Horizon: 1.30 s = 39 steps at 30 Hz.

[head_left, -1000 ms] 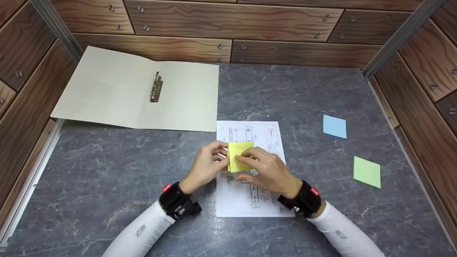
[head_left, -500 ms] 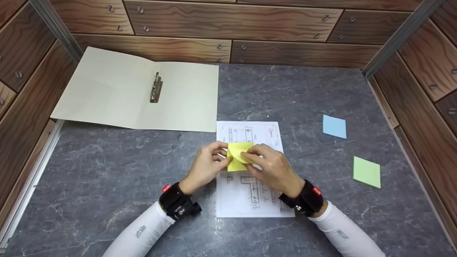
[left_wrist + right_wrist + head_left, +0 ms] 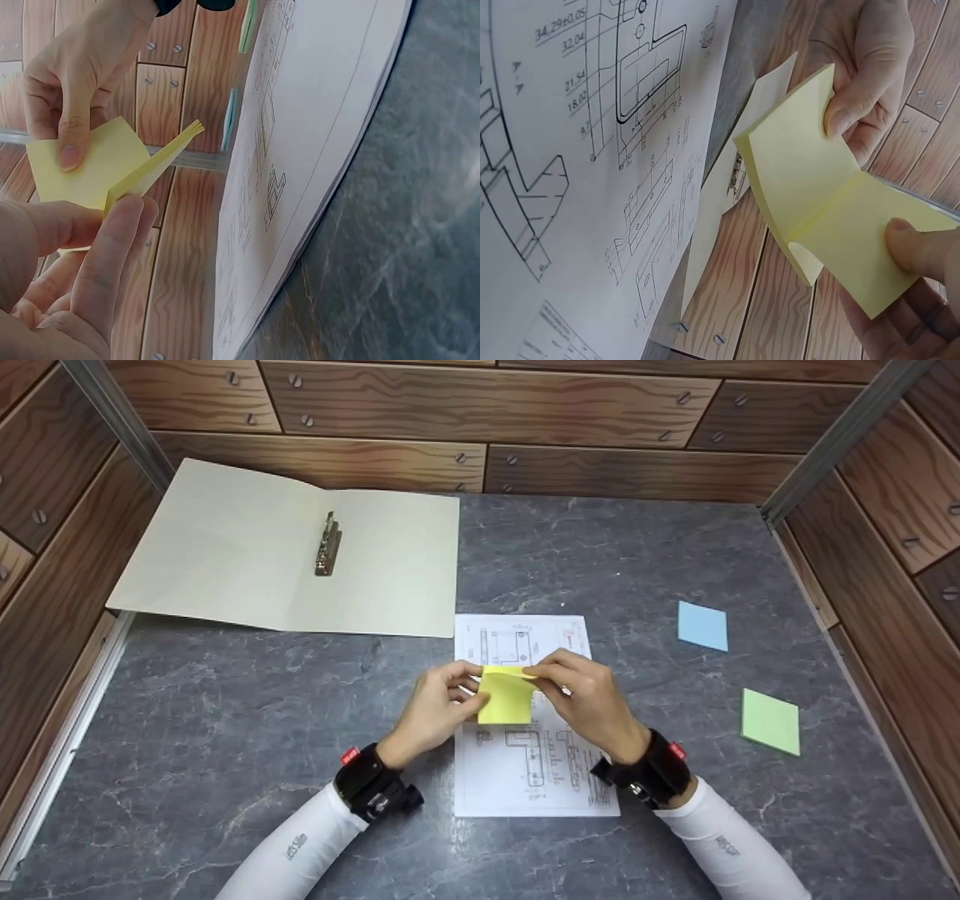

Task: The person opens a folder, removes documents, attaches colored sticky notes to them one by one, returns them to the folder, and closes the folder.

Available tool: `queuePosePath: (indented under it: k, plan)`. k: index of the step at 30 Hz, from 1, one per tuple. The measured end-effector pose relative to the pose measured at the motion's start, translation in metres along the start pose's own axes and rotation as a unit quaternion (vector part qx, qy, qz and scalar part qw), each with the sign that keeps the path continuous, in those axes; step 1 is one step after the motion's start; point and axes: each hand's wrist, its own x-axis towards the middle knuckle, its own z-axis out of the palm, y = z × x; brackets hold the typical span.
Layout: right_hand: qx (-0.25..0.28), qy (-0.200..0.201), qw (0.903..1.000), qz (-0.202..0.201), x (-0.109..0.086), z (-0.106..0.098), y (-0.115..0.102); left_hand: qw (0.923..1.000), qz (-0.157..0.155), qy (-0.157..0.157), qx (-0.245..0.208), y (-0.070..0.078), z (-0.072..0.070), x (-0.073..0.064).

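Observation:
My left hand (image 3: 433, 709) holds a pad of yellow sticky notes (image 3: 505, 703) by its left side, above a printed technical drawing (image 3: 491, 787). Thumb and fingers of my right hand (image 3: 592, 694) pinch the top sticky note (image 3: 877, 232), which is bent up from the pad. In the right wrist view this note still joins the pad along a crease. The left wrist view shows the pad edge-on between the left thumb (image 3: 67, 225) and fingers, with the lifted note spread away toward the right hand.
An open cream folder (image 3: 390, 562) with a metal clip (image 3: 328, 547) lies at the back left. On the right of the grey marbled table (image 3: 262, 772) are a blue sticky-note pad (image 3: 703, 626) and a green one (image 3: 770, 721). Wood-patterned walls (image 3: 487, 405) enclose the table.
My right hand has moved from the pad's face to its upper right, lifting the top note from its lower part up toward the far edge. The left hand stays in place.

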Motion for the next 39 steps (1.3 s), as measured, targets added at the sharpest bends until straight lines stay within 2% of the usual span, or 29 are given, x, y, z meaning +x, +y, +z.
queuePosePath:
  k: [23,30,39]
  plan:
    - [0.057,0.028,0.9942,0.087,-0.0002,-0.0038,0.0058,1.0000,0.000,-0.003,0.000,0.0016,-0.0008,-0.0004]
    - [0.049,0.056,0.9908,0.113,-0.0006,-0.0031,0.0081,1.0000,-0.005,0.000,-0.005,0.0001,-0.0010,0.0000]
    - [0.049,0.087,0.9866,0.129,0.0010,-0.0043,0.0094,1.0000,-0.003,0.004,0.000,0.0012,-0.0023,-0.0001]
